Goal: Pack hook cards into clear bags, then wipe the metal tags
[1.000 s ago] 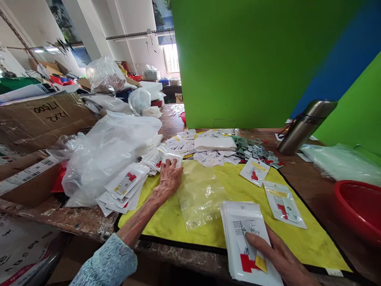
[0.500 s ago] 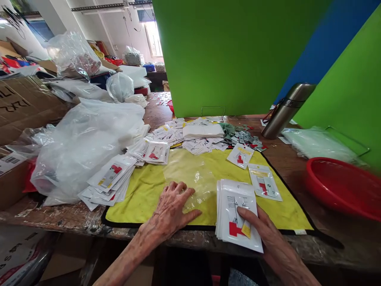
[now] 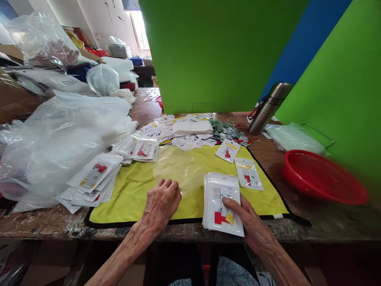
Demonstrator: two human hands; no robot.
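Observation:
My left hand (image 3: pixel 162 198) is curled closed at the near edge of a clear plastic bag (image 3: pixel 175 163), which lies flat on a yellow cloth (image 3: pixel 133 190). Its fingertips are hidden, but they seem to pinch the bag's edge. A stack of white packets (image 3: pixel 222 202) with a red part showing in the top one is gripped by my right hand (image 3: pixel 245 214), thumb across the front. Beyond that stack lie two single packets, a nearer one (image 3: pixel 248 173) and a farther one (image 3: pixel 228 151).
Packet piles (image 3: pixel 92 178) lie on the cloth's left beside a large bag of white plastic (image 3: pixel 71 127). Printed cards (image 3: pixel 160 129) and small metal parts (image 3: pixel 233 135) sit at the back. A steel flask (image 3: pixel 269 109) and red basin (image 3: pixel 321 178) stand right.
My left hand's spread fingers have curled closed at the clear bag's edge. The right hand still holds the packet stack. The whole view has shifted to the right.

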